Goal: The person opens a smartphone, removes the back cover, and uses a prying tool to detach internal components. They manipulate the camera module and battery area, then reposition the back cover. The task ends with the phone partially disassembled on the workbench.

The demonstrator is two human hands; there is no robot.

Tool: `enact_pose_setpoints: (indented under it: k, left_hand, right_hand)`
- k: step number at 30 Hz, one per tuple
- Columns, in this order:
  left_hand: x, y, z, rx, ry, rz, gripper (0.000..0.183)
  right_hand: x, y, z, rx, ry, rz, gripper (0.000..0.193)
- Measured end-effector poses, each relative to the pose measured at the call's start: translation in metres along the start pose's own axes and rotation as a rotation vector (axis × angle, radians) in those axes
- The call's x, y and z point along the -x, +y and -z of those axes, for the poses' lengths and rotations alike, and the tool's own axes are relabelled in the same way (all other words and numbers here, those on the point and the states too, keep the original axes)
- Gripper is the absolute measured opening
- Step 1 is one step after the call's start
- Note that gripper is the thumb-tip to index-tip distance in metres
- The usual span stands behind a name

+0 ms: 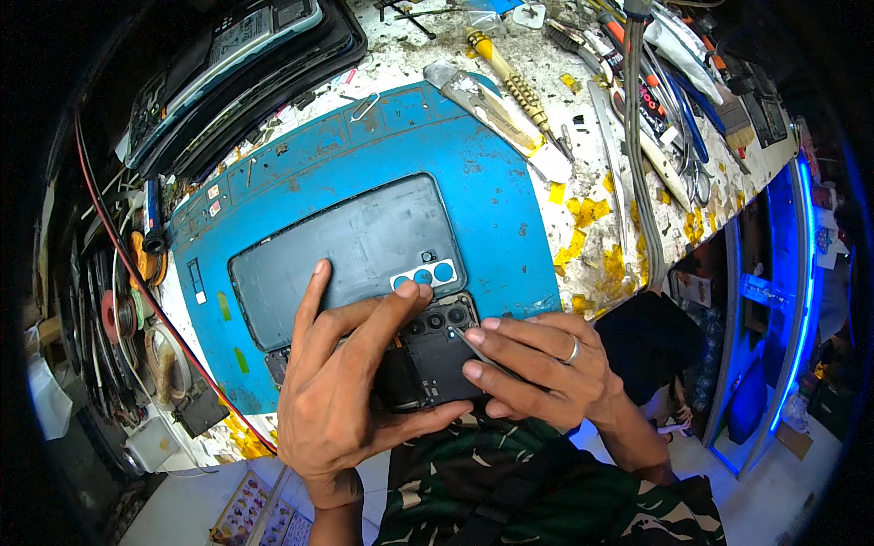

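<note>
An opened smartphone (439,366) lies at the near edge of a blue work mat (510,237), its dark inner side and row of camera lenses facing up. My left hand (339,391) spans it, thumb along the near edge and index finger by the far edge; the palm hides its left part. Between the fingertips of my right hand (551,369) is a slim metal tool, apparently tweezers (475,349), its tip just beside the lenses. Directly beyond the phone rests a detached back cover (341,237), inner face up, with camera openings at its right end.
Stacked phone parts (246,82) stand at the far left. A yellow-handled tool (505,73) and a worn brush-like tool (482,105) lie beyond the mat. Pliers and other hand tools (669,127) crowd the right, beside hanging grey cables (635,146). Solder spools (118,314) sit left.
</note>
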State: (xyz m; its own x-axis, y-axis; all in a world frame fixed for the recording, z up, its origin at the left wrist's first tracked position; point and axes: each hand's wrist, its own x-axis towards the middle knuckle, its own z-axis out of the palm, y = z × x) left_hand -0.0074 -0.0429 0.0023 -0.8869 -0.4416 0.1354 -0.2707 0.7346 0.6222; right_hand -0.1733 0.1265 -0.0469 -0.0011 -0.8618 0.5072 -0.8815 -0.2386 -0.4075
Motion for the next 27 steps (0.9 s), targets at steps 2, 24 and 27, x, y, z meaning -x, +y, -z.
enact_pose_setpoints:
  k: [2,24,27]
  left_hand:
    - [0.000,0.000,0.000,-0.003,0.003,-0.001,0.091]
    - [-0.022,0.007,0.005,-0.080,-0.150,-0.026,0.059]
    - [-0.023,0.005,0.004,-0.016,-0.136,-0.014,0.056]
  right_hand:
    - [0.003,0.005,-0.004,0.045,0.011,0.045,0.034]
    - [0.008,0.013,-0.022,0.051,0.148,0.100,0.027]
    - [0.006,0.012,-0.016,0.013,0.122,0.076,0.030]
